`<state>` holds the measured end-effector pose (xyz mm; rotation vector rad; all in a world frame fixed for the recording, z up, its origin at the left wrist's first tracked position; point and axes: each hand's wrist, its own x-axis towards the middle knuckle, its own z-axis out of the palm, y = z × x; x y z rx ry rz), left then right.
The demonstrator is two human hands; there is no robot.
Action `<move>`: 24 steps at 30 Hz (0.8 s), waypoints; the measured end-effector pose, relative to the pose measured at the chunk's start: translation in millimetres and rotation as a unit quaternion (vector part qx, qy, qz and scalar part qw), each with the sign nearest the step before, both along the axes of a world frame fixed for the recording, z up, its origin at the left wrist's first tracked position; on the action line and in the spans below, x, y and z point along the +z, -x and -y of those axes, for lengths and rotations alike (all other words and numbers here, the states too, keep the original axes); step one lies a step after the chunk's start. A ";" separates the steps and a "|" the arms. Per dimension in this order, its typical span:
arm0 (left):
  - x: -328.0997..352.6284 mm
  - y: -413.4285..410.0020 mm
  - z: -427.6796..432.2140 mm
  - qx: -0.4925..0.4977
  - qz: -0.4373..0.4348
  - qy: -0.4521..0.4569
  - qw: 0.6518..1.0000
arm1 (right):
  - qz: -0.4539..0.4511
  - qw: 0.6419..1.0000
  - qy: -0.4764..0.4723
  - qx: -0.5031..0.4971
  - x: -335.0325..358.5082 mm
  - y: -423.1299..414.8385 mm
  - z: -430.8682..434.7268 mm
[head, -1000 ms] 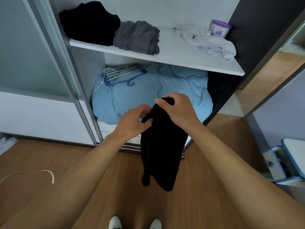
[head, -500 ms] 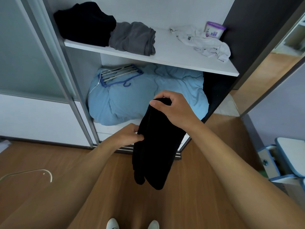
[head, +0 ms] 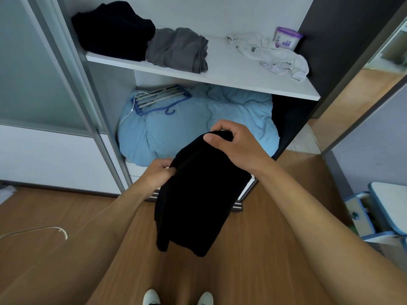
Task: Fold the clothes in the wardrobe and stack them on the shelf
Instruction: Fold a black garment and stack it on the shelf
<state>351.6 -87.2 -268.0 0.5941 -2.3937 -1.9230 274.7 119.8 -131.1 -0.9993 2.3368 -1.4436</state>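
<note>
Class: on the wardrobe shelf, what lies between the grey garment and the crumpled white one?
Nothing: the head view shows bare shelf between the grey garment and the white garment; the purple-lidded tub stands behind the white one.

A black garment (head: 198, 194) hangs doubled over in front of the wardrobe. The right hand (head: 233, 144) pinches its top fold and the left hand (head: 158, 175) grips its left edge. On the white shelf (head: 231, 71), a folded black pile (head: 114, 29) sits at the left end, with a folded grey garment (head: 178, 49) touching it. A crumpled white garment (head: 271, 56) lies near the right end.
</note>
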 end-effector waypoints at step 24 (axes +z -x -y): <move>28.5 27.7 -3.7 0.145 -0.085 0.024 0.985 | 0.055 0.971 -0.224 -0.064 -6.7 30.9 -31.1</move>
